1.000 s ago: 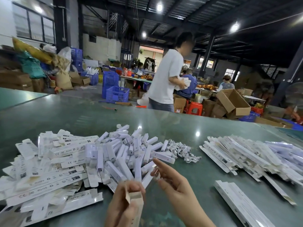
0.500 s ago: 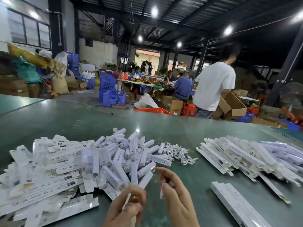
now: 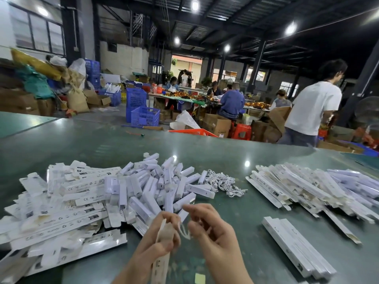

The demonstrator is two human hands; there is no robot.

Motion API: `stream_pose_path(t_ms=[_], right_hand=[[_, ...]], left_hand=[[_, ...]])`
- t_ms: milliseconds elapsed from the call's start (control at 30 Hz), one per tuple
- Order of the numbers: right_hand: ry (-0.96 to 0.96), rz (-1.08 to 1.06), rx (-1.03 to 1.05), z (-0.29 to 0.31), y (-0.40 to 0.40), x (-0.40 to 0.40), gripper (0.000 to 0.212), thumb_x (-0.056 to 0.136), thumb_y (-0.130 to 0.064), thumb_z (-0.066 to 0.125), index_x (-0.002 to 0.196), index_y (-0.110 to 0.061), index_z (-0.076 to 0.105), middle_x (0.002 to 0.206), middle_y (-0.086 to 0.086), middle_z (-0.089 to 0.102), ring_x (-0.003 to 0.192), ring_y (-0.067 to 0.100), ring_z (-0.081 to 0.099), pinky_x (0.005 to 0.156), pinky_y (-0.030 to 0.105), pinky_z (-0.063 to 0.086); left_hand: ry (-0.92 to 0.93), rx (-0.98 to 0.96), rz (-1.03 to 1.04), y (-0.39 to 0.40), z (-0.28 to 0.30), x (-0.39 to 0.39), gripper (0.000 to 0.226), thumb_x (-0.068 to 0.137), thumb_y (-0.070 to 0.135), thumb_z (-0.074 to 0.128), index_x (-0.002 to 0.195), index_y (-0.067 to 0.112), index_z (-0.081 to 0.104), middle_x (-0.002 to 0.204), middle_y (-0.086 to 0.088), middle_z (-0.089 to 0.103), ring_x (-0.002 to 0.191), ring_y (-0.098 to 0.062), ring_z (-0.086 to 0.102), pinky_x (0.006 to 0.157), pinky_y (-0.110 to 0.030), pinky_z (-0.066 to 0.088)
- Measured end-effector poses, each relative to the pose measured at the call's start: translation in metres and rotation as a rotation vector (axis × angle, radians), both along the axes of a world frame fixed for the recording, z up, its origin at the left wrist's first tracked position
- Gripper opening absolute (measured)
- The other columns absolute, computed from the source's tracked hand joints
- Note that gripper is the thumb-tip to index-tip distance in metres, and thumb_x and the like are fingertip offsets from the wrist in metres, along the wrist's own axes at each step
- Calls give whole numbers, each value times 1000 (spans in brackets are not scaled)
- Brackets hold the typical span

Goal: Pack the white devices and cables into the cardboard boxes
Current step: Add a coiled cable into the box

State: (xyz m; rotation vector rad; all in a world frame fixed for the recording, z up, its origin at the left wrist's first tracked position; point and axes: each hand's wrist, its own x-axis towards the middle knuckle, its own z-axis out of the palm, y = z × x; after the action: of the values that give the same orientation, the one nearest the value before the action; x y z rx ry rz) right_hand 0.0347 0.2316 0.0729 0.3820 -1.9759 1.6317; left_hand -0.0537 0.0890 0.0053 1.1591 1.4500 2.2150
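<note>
Both hands work at the surface's near edge: left hand (image 3: 158, 240) grips a box (image 3: 162, 261), right hand's (image 3: 213, 228) fingers pinch a cable (image 3: 184, 230).

Tabletop (image 3: 102, 144): smooth, glossy green surface reflecting ceiling lamps. White devices (image 3: 155, 187): smooth plastic, slight sheen. Cardboard boxes (image 3: 297, 249): white printed card, satin finish. Crates (image 3: 144, 116): blue perforated plastic.

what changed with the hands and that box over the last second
The right hand, open and reaching toward the white devices a second ago, came back to the narrow cardboard box and now pinches a white cable at its open top. The left hand kept gripping the box. In the background the person in the white shirt walked right. The piles on the table stayed put.
</note>
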Motion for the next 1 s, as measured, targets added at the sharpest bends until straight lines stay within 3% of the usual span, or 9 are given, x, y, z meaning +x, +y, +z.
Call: stream_pose_path(t_ms=[167,267,433,533,633,733,800,867,1000], right_hand=[[14,-93,113,4,-11,-6,25,69,-14,75,85,-34,74,89,-11,59,71,4,57,63,13,41],[66,-181,164,1,-18,-12,18,65,-23,78,79,-29,69,89,-13,60,75,8,60,66,19,48],[172,-185,337,-8,-23,-17,6,74,-5,75,76,-11,75,87,-7,62,88,-7,62,77,8,45],[192,-85,455,-5,-16,-11,12,83,-1,67,92,-3,75,95,2,64,101,-8,59,85,9,44],[165,-6,529,7,-7,-7,21,81,11,63,95,0,73,95,4,62,105,-15,54,82,7,44],[51,87,589,24,-3,-5,19,83,11,60,92,1,74,89,14,63,96,-24,50,74,3,41],[-29,104,661,35,-4,-6,18,85,5,61,92,-3,75,86,6,60,90,-14,54,75,-1,36],[-86,67,741,43,-7,-8,19,87,0,61,94,-9,75,85,-6,53,79,2,52,71,1,33],[-129,46,838,51,-14,-9,21,87,-4,58,89,-17,74,77,-12,46,69,2,44,63,9,34]], left_hand=[[-14,-26,81,5,6,10,41,75,43,74,102,18,55,75,-6,49,72,-19,44,69,-22,40],[-1,-6,69,4,10,11,33,77,33,71,104,19,58,85,-6,54,82,-17,49,75,-20,43],[-39,-26,132,2,6,17,32,70,2,57,100,5,46,85,13,66,81,4,60,72,-12,48],[-96,-25,139,1,9,21,30,68,-1,50,97,4,45,78,11,67,74,7,60,67,-9,47],[-125,-49,160,2,8,22,28,63,1,54,91,2,49,67,0,61,63,5,56,59,-8,43],[-108,-62,171,5,12,25,27,64,3,54,90,-4,49,70,-5,52,63,-6,51,58,-11,41],[-82,-54,176,8,15,26,29,65,2,52,93,-4,48,72,-5,51,67,-7,50,61,-13,42],[-49,-55,176,10,16,27,28,65,1,51,93,-2,48,73,-4,51,68,-2,52,62,-12,42],[19,-61,203,10,17,28,23,64,-3,47,87,-1,47,76,-2,51,68,12,56,63,-5,44]])
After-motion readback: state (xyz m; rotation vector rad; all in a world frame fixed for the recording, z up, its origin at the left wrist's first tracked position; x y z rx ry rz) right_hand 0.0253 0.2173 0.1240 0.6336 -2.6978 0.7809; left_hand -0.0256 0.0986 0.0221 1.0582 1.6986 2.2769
